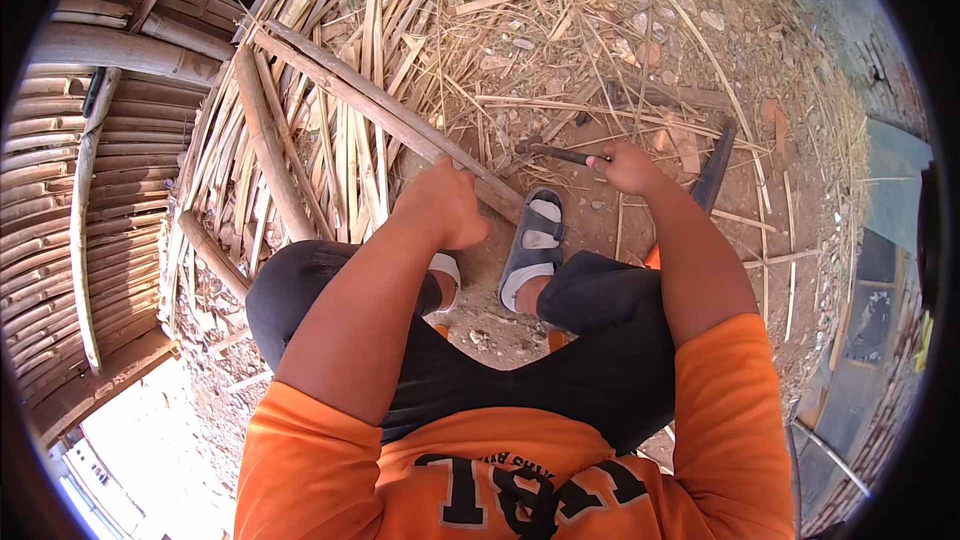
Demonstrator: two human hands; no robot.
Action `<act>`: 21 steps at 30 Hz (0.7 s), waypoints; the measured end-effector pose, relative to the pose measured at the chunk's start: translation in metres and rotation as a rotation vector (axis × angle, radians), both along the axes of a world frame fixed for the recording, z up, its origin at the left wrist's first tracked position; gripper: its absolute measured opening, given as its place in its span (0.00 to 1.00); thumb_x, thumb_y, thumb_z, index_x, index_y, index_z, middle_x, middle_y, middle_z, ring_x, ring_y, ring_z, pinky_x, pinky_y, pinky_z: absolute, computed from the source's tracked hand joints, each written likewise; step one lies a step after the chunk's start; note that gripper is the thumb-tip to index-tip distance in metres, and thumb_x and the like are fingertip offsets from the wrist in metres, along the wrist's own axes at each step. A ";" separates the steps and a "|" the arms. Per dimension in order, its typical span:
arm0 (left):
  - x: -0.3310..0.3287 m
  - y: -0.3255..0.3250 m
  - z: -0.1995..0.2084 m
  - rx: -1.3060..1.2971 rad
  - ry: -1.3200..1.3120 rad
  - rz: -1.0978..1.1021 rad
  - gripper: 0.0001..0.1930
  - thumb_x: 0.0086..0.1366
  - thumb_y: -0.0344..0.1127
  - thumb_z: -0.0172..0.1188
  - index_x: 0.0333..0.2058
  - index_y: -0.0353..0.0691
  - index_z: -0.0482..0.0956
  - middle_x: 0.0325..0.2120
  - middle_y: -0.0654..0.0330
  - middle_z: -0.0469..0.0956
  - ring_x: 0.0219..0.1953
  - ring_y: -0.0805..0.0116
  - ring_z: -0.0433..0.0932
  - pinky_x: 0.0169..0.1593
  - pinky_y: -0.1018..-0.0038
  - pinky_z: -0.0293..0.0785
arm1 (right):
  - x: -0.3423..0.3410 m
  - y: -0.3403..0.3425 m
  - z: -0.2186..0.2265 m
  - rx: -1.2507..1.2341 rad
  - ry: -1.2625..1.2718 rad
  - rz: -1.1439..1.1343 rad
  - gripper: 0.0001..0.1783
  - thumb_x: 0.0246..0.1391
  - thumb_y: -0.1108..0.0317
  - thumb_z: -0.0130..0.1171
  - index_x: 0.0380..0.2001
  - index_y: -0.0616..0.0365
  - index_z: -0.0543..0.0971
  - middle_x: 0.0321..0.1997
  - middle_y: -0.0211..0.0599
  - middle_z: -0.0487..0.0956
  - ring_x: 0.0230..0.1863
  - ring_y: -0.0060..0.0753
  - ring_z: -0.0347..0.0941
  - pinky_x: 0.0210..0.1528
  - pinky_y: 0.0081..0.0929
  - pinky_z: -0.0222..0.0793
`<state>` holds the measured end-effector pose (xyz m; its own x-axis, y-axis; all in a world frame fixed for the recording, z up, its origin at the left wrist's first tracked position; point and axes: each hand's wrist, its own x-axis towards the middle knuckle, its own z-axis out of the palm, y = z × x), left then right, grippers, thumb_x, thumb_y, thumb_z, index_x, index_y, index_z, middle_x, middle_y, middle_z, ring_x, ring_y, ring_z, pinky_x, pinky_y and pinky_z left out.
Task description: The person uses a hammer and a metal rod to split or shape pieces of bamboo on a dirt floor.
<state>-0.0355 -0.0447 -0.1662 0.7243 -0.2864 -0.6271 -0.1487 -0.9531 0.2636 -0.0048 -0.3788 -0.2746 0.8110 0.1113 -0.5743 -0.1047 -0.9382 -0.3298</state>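
Note:
My left hand (440, 205) is closed at the side of a split bamboo pole (350, 85), which slants down from the upper left to beside my sandalled foot (535, 240). Its fingertips are mostly hidden by the back of the hand. To the right, my right hand (625, 168) grips a hammer (565, 153) by its dark handle. The small, rusty-looking head points left, just above the ground and apart from the pole.
Split bamboo strips (360, 160) are heaped on the left, with thicker bamboo pieces (268, 145) among them. A long dark bar (715, 170) lies beside my right forearm. Bamboo slat walling (120, 160) stands far left; panels (890, 190) line the right.

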 end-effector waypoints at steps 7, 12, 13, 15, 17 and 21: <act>-0.001 0.006 0.007 0.005 0.097 -0.007 0.30 0.55 0.44 0.65 0.53 0.31 0.79 0.56 0.38 0.71 0.54 0.41 0.79 0.60 0.58 0.77 | -0.011 0.098 -0.021 -0.295 -0.512 0.365 0.18 0.63 0.63 0.54 0.55 0.49 0.80 0.60 0.39 0.74 0.65 0.44 0.67 0.63 0.46 0.65; -0.006 0.007 0.002 -0.001 0.087 0.007 0.26 0.51 0.42 0.68 0.49 0.35 0.82 0.51 0.41 0.71 0.49 0.42 0.81 0.56 0.57 0.78 | 0.003 0.145 -0.070 -0.151 -0.259 0.521 0.15 0.59 0.68 0.56 0.47 0.47 0.84 0.58 0.36 0.78 0.66 0.40 0.67 0.62 0.46 0.63; -0.002 0.005 0.004 -0.003 0.092 -0.016 0.27 0.51 0.42 0.68 0.49 0.35 0.82 0.51 0.41 0.71 0.49 0.42 0.81 0.56 0.57 0.78 | 0.006 0.144 -0.082 -0.208 -0.200 0.505 0.14 0.58 0.69 0.56 0.45 0.46 0.85 0.57 0.35 0.80 0.65 0.39 0.68 0.62 0.46 0.64; -0.002 0.008 0.003 0.004 0.130 -0.048 0.27 0.51 0.42 0.68 0.50 0.35 0.82 0.52 0.41 0.71 0.49 0.42 0.81 0.56 0.57 0.78 | 0.010 0.136 -0.091 -0.152 -0.177 0.544 0.13 0.58 0.68 0.56 0.44 0.45 0.86 0.54 0.33 0.82 0.63 0.39 0.71 0.61 0.46 0.64; -0.006 0.014 -0.005 0.016 0.118 -0.018 0.27 0.51 0.40 0.68 0.51 0.34 0.81 0.52 0.41 0.71 0.50 0.42 0.81 0.56 0.58 0.78 | 0.016 0.135 -0.090 -0.142 -0.166 0.576 0.13 0.58 0.68 0.56 0.42 0.44 0.86 0.52 0.31 0.83 0.61 0.38 0.73 0.60 0.46 0.64; -0.005 0.008 0.004 0.018 0.138 -0.010 0.28 0.51 0.38 0.69 0.51 0.33 0.80 0.53 0.41 0.71 0.50 0.42 0.81 0.56 0.57 0.79 | 0.018 0.137 -0.095 -0.184 -0.249 0.562 0.12 0.59 0.67 0.55 0.41 0.44 0.87 0.50 0.30 0.83 0.58 0.36 0.75 0.59 0.46 0.63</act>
